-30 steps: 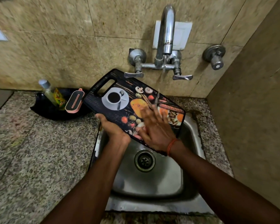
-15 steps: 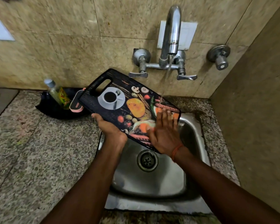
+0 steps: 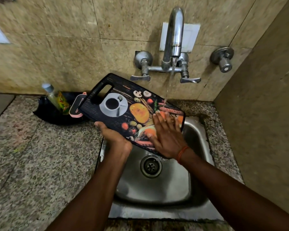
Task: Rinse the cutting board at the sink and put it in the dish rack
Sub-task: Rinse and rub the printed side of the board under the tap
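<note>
A speckled granite counter spreads out past the left fingers, and the steel sink lies under both hands, its drain just below the right wrist. The cutting board, dark with printed food and a coffee cup, is held tilted over the basin, handle end raised toward the wall. The left hand grips its near edge, fingers curled underneath. The right hand lies flat on the printed face, fingers spread wide. Water from the tap strikes the board just beyond the right fingertips. A bottle stands well beyond the left fingers.
</note>
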